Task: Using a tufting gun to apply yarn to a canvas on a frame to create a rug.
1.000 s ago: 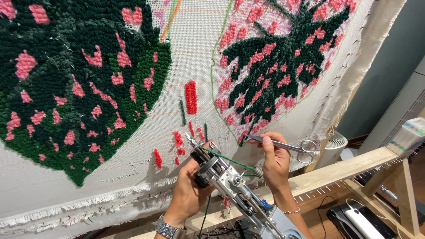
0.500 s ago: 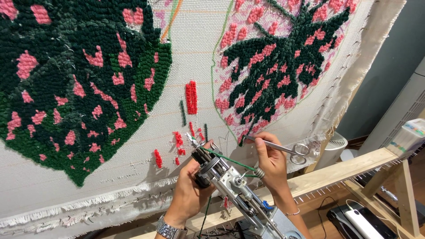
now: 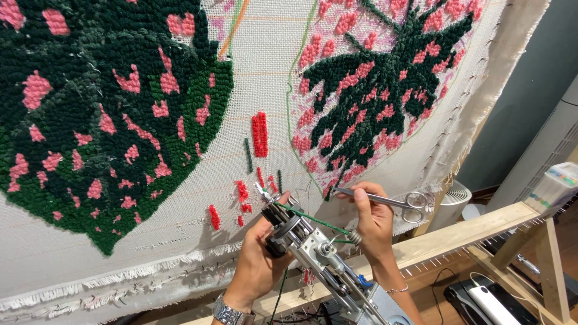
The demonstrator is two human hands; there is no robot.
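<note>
- Your left hand is closed around the front body of the tufting gun; it holds the gun from the left and from below.
- The gun has its long axis on a diagonal: the needle tip is at the upper left, just at the cloth, and the heavy rear part goes down to the right, toward you.
- A green yarn lies along the top of the gun, from the needle back toward your right hand.
- Your right hand is just right of the gun, touching its middle part at the lower fingers. Its thumb and fingers are pinched around the scissors.
- The scissors lie almost level. Their blades seem shut and point left, toward the gun's needle; the ring handles stick out to the right.
- The scissor tips are above the gun and right of its needle, near but apart from it. So the right hand is the nearer one to the yarn.
</note>
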